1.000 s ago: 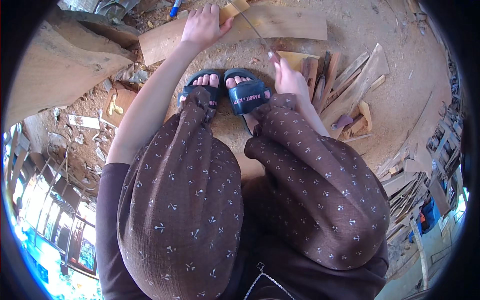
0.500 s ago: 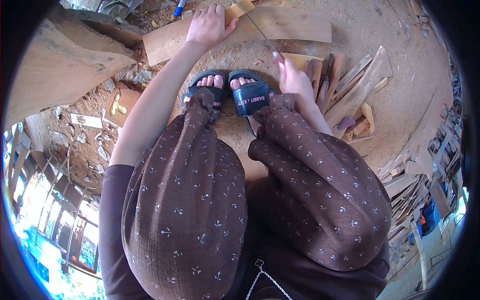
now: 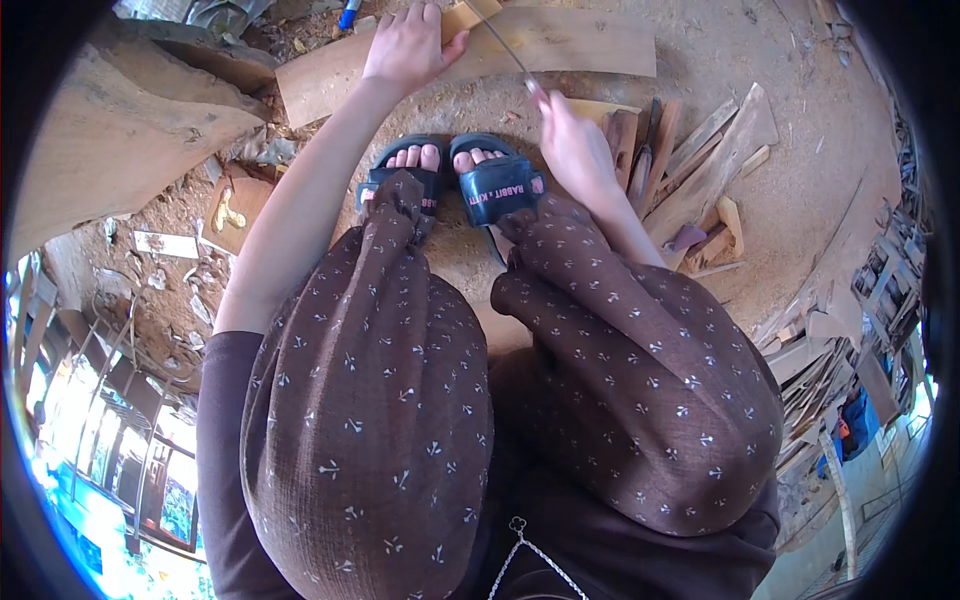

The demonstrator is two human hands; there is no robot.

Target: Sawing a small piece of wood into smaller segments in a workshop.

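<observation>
At the top of the view my left hand (image 3: 405,48) grips a small yellowish wooden block (image 3: 466,17), pressing it down on a wide thin curved board (image 3: 570,40). My right hand (image 3: 576,146) is closed round the handle of a saw-like tool with a long narrow metal blade (image 3: 510,50). The blade runs away from me and crosses the block just right of my left thumb; its teeth are too small to make out. The far end of the blade is cut off by the top edge of the frame.
Wood offcuts (image 3: 715,150) lie in a pile right of my right hand. A big wooden slab (image 3: 130,130) stands at the far left. A blue marker (image 3: 349,16) lies beyond the board. My sandalled feet (image 3: 495,185) are just below it. Scrap wood (image 3: 870,350) is heaped along the right.
My right hand has moved forward and slightly left, pushing the blade along its length across the block. My left hand keeps its grip on the block. The whole view has shifted slightly.
</observation>
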